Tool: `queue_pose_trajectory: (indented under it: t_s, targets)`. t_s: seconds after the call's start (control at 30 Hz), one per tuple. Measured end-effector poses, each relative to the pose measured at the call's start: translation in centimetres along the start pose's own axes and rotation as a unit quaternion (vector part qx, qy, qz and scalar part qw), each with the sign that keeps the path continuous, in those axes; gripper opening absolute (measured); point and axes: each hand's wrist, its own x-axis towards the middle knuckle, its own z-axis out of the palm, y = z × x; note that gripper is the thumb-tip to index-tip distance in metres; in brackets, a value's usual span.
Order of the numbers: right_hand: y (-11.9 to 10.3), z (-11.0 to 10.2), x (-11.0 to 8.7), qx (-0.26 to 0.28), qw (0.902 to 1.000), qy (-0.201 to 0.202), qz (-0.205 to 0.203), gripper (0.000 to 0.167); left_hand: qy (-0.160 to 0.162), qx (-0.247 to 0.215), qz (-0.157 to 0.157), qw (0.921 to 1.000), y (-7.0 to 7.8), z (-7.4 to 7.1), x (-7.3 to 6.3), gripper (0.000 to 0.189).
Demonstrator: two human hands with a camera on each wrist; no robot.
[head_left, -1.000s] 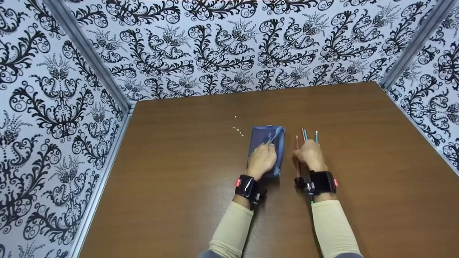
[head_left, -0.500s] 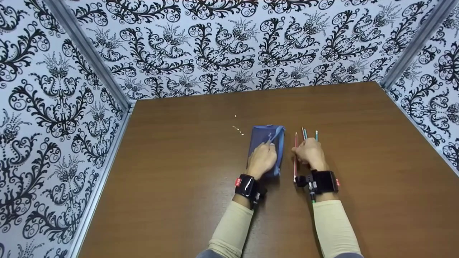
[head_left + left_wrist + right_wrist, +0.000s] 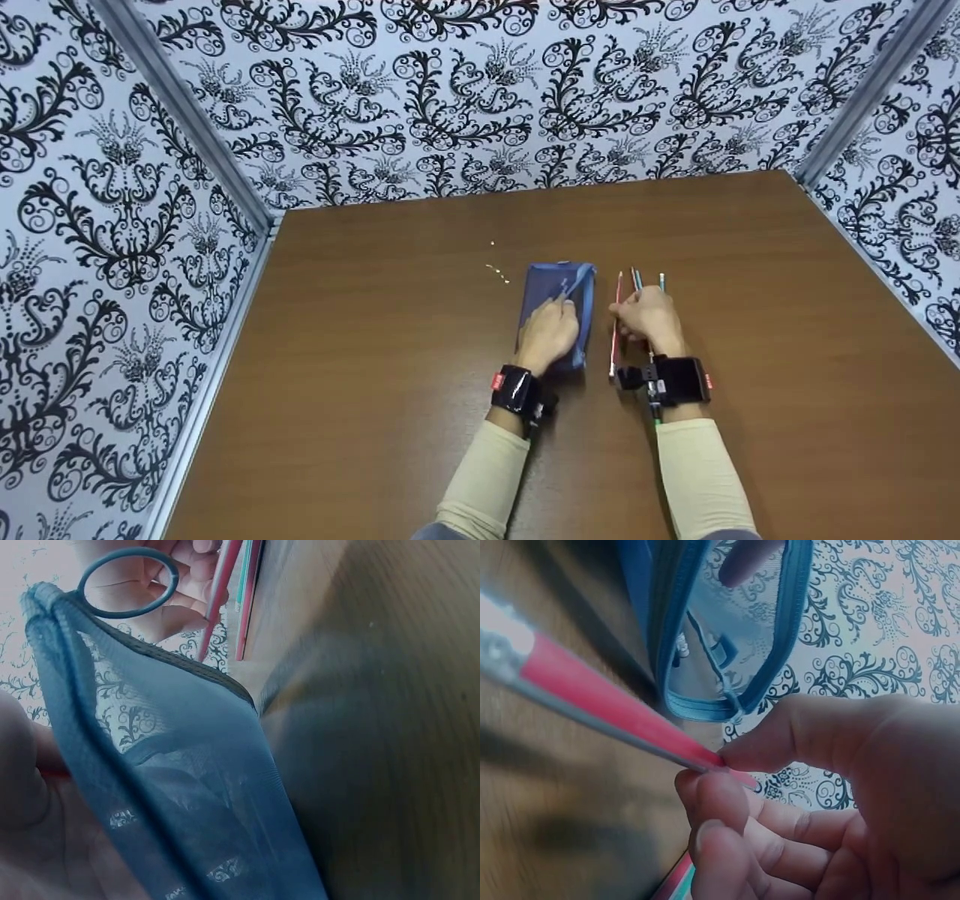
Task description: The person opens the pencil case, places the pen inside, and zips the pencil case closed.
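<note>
A blue mesh zipper pouch point(image 3: 537, 291) lies left of the pencils, its zipped mouth standing open in the right wrist view. My left hand point(image 3: 550, 336) grips the pouch's upper edge; in the left wrist view the see-through mesh point(image 3: 202, 787) rises beside the palm. My right hand point(image 3: 651, 319) pinches a red pencil point(image 3: 607, 694) between thumb and index finger, just right of the pouch. Its pale eraser end points toward me. Further pencils point(image 3: 635, 279) lie under and beyond the right hand, partly hidden by it. A teal loop point(image 3: 126, 613) hangs at the pouch's corner.
Beyond the pouch, small pale flecks point(image 3: 498, 271) lie on the brown table point(image 3: 360, 360). Patterned panels point(image 3: 465, 97) enclose the table at the back and both sides. A pencil with a white-tipped end point(image 3: 661, 280) sticks out past the right hand.
The red pencil has slid slightly forward and left, separating from the other pencils, as my right thumb and fingers shifted left with it. The left hand and pouch have stayed put.
</note>
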Motion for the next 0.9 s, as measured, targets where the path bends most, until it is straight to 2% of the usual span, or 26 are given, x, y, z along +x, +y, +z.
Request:
queue_pose_trajectory:
  t_s: [0.3,0.67,0.9]
  targets:
    - [-0.21,-0.27,0.04,0.017,0.9998,0.012,0.0,0.019,0.004,0.002,0.004,1.0,0.03,-0.07,-0.11,0.047]
    - [-0.53,-0.46,-0.14,0.065,0.9972,0.024,-0.029,0.028,0.006,0.002,0.002,1.0,-0.2,0.07,0.01,0.047]
    - [-0.91,-0.7,-0.28,0.089,0.9947,0.027,-0.042,0.027,0.005,0.002,-0.004,1.0,-0.14,0.13,0.04,0.047]
